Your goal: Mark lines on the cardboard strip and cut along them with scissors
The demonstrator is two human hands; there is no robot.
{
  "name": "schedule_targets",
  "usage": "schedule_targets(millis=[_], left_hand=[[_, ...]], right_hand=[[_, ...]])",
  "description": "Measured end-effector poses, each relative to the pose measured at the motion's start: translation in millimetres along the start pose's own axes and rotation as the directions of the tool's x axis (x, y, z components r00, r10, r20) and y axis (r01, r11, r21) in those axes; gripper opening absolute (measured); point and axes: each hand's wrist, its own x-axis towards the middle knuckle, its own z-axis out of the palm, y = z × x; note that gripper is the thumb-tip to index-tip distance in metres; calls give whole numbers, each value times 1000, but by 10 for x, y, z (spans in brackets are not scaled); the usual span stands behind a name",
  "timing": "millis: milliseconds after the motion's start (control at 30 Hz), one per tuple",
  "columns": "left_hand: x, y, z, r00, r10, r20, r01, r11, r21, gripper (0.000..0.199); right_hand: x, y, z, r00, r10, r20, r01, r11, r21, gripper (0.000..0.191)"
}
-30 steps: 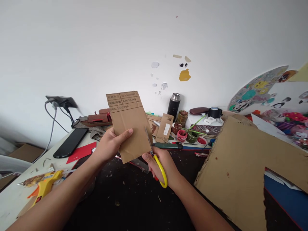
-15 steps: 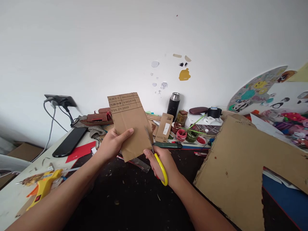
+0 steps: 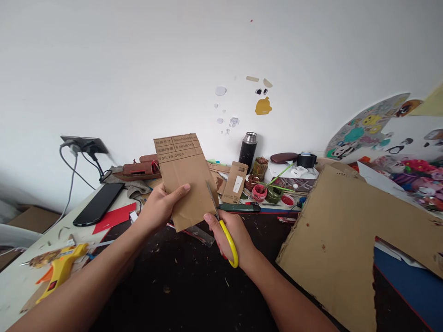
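Observation:
A brown cardboard piece (image 3: 190, 170) with printed lines and numbers along its top is held up above the dark mat. My left hand (image 3: 164, 203) grips it at the left edge, thumb on the front and the fingers hidden behind. My right hand (image 3: 230, 233) is closed round scissors (image 3: 230, 243) with yellow and red handles. One scissor blade lies over the front of the cardboard near its right edge, pointing up; the other blade is hidden behind it.
At the left lie a yellow glue gun (image 3: 62, 269), a black phone (image 3: 98, 204) and red paper (image 3: 114, 218). Behind the hands stand a black flask (image 3: 248, 152) and open paint jars (image 3: 259, 192). A large cardboard sheet (image 3: 332, 240) covers the right side.
The whole view has shifted slightly, so things appear a little further left. Both hands keep their holds, and the cardboard and scissors stay in nearly the same position relative to each other.

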Motion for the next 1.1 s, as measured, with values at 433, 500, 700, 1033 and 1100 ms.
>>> schedule_targets(millis=[433,500,700,1033,1100], left_hand=[[50,-26,-72,1000,-6,18,5,998,57,63],[55,-24,-79,1000,-5,18,4,998,57,61],[47,4,-65,1000,-15,16,15,999,37,62],[79,-4,-93,998,-31,46,31,1000,0,57],[76,9,-87,999,-21,31,22,1000,-15,56]], right_hand=[[-16,-52,34,1000,-22,-15,22,1000,-11,48],[-17,-53,44,1000,-13,-16,12,1000,-26,48],[-14,-42,59,999,-15,-37,12,998,-70,52],[-37,64,110,979,162,127,-179,974,139,55],[-31,59,95,978,145,148,-171,969,177,54]])
